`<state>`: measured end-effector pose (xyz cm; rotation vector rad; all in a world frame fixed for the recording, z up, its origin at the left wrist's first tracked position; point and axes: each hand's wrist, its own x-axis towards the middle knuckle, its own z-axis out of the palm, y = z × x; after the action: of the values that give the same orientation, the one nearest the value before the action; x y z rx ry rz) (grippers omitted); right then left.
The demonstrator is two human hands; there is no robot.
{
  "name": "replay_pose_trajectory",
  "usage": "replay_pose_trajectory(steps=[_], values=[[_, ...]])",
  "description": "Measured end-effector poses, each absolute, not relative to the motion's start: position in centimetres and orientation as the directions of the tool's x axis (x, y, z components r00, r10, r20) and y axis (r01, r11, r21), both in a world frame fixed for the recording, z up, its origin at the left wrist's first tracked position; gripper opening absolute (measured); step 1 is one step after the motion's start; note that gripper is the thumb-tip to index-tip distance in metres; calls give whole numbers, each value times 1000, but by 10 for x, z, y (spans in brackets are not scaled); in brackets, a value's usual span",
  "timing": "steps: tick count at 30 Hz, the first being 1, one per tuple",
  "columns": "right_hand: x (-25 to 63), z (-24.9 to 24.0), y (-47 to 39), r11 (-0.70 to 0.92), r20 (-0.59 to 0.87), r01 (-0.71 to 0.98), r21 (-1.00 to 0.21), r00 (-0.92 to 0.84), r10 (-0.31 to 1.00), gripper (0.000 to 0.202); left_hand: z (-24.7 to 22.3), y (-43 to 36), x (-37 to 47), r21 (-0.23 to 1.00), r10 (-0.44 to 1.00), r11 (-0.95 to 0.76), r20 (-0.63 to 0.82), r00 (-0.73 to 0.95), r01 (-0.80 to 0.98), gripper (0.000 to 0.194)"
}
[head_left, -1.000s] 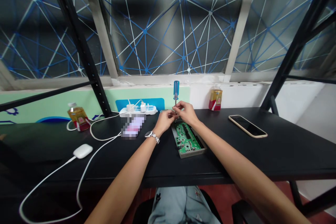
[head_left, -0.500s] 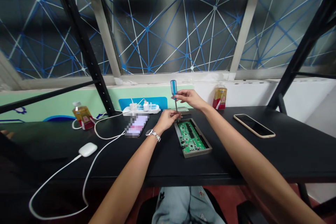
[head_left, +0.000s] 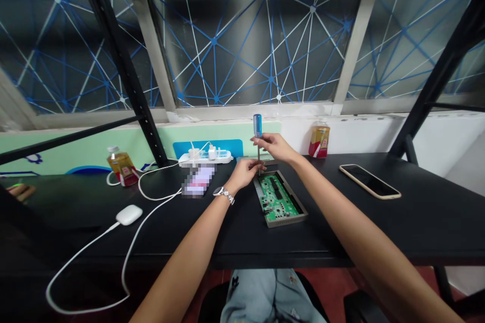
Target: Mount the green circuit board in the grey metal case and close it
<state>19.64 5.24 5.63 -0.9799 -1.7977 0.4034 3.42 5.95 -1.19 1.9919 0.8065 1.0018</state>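
A screwdriver (head_left: 257, 125) with a clear blue handle stands nearly upright over the far left corner of a shallow metal case (head_left: 290, 220). A green circuit board (head_left: 278, 197) lies inside that case. The fingers of my right hand (head_left: 279, 148) are closed around the lower end of the handle. Lower down, my left hand (head_left: 243, 173), with a silver watch at the wrist, pinches at the shaft near its tip. Those fingertips hide the tip, and I cannot tell whether a screw is under it. Behind the case lies a flat grey piece (head_left: 271, 162), partly covered by my hands.
On the left are a phone (head_left: 200, 179), a power strip (head_left: 204, 157), a white charging case (head_left: 129, 215) on a looping cable and a drink bottle (head_left: 123, 166). To the right lie another phone (head_left: 369, 181) and bottle (head_left: 319, 140). Another person's hand (head_left: 20, 192) shows at the far left.
The screwdriver has come more upright, its handle shifting slightly right with my right hand. My left hand stays at the corner. The other person's hand shows more at the left edge.
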Motion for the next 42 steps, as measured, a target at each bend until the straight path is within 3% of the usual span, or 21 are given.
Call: replay_pose_trajectory(steps=[2,5,9,13,16,21,26,29,33,37,42], values=[[199,55,50,628,659,503,-594,-143,739,36,-12,59,35,831,786,-519,373,494,200,26],[192,51,44,562,753,651,-510,22,658,33,-11,56,35,794,778,-558,401,484,240,26],[179,49,38,496,766,698,-517,118,632,30,-7,54,33,746,756,-606,431,493,277,26],[183,53,39,550,648,526,-649,2,762,35,-7,53,32,765,771,-580,405,492,279,26],[191,54,41,573,583,341,-746,-83,808,36,-8,53,31,711,762,-613,417,495,344,26],[190,51,41,545,564,241,-803,16,825,36,-9,52,25,538,739,-668,391,549,515,20],[190,52,37,546,563,163,-822,76,823,37,-11,57,18,566,773,-624,342,534,540,27],[199,56,33,597,612,137,-791,174,771,36,-8,64,10,591,801,-595,375,467,545,22],[212,54,34,643,640,92,-760,278,716,30,2,72,-10,575,836,-526,484,258,627,22],[209,40,41,584,583,78,-808,249,774,25,11,78,-28,570,866,-389,495,76,723,29],[193,22,47,566,565,53,-823,190,803,23,8,83,-34,563,878,-356,474,61,746,27]])
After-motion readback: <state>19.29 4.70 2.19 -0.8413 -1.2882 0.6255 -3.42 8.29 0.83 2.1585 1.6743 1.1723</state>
